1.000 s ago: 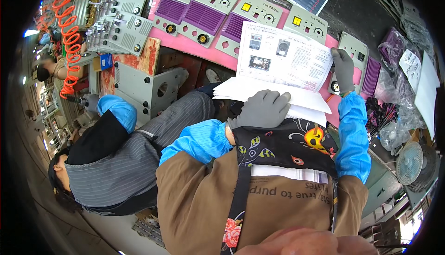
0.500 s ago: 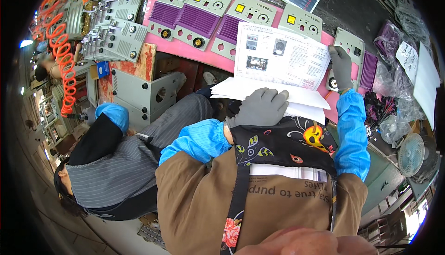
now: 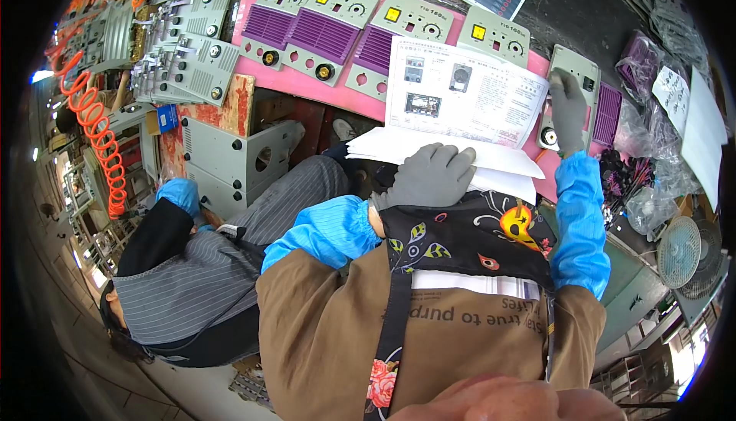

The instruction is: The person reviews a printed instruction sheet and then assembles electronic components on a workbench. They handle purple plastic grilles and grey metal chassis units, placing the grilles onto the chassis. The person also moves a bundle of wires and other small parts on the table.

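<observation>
A bundle of printed papers point(image 3: 468, 91) with pictures and text leans over the front panels on the bench, its lower white pages folded toward me. My left hand point(image 3: 433, 176), in a grey glove, grips these lower pages, fingers laid across them and thumb hidden. My right hand point(image 3: 568, 111), also grey-gloved, is just beyond the sheet's right edge, over a grey front panel point(image 3: 576, 65). Its fingers are slightly bent, and I see nothing held in them. Grey-and-purple front panels point(image 3: 326, 30) with yellow switches lie in a row behind the papers.
Pink matting point(image 3: 264, 72) covers the bench edge. To the left, a co-worker point(image 3: 207, 283) in striped clothing sits by grey metal housings point(image 3: 222, 157); an orange coiled hose point(image 3: 100, 130) hangs beyond. Bagged parts point(image 3: 652, 145) and a fan point(image 3: 679, 252) stand at right.
My right hand has come off the page's right edge and shifted slightly right. My left hand and the papers stay put. The co-worker's arm has moved, and the orange hose has swung.
</observation>
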Available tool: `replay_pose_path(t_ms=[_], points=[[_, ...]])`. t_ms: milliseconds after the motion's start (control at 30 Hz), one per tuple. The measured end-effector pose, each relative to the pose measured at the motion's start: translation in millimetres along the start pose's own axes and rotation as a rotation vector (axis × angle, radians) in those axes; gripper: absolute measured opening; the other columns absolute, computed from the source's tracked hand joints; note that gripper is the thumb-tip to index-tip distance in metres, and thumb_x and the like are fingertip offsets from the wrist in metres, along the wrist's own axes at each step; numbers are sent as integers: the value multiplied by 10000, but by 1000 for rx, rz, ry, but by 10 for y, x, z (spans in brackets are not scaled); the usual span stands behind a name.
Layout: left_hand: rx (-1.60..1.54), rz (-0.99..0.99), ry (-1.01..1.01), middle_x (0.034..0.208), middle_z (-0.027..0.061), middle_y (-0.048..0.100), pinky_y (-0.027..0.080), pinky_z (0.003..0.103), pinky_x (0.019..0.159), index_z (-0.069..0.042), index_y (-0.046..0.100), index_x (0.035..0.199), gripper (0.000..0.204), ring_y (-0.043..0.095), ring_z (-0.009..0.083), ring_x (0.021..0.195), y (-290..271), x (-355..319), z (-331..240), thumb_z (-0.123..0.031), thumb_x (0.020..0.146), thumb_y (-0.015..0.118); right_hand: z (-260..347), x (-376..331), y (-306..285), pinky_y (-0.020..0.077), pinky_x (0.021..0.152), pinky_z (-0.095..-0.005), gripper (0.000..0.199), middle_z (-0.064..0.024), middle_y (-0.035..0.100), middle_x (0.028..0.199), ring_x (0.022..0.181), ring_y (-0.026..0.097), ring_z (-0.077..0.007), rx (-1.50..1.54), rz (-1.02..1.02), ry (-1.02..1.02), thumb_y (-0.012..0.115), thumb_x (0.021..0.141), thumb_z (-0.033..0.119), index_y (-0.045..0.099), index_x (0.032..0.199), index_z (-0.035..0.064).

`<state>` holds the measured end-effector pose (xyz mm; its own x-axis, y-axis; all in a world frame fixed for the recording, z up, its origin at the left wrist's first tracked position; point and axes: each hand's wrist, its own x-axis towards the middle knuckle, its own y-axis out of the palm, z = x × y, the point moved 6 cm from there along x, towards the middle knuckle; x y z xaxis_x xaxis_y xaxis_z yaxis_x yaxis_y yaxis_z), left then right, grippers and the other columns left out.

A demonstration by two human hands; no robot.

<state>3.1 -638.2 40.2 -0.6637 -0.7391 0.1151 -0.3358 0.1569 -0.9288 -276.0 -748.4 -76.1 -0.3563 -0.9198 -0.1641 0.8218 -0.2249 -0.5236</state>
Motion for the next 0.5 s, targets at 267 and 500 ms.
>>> replay_pose_path(t_ms=[267,500], points=[[68,-19,51,1170,14,662,539,345,845,-106,706,1001,234,623,202,1031,-51,74,19,-190,787,667,1421,-918,-236,511,916,-366,452,-120,694,1140,1067,662,-254,-115,723,-397,727,887,320,650,1238,46],[60,-23,44,1205,18,653,529,342,889,-109,703,1009,250,613,205,1067,-62,111,24,-191,780,647,1180,-1060,-284,530,835,-389,322,-136,696,1045,965,674,-304,-161,861,-355,715,882,245,693,1139,53]])
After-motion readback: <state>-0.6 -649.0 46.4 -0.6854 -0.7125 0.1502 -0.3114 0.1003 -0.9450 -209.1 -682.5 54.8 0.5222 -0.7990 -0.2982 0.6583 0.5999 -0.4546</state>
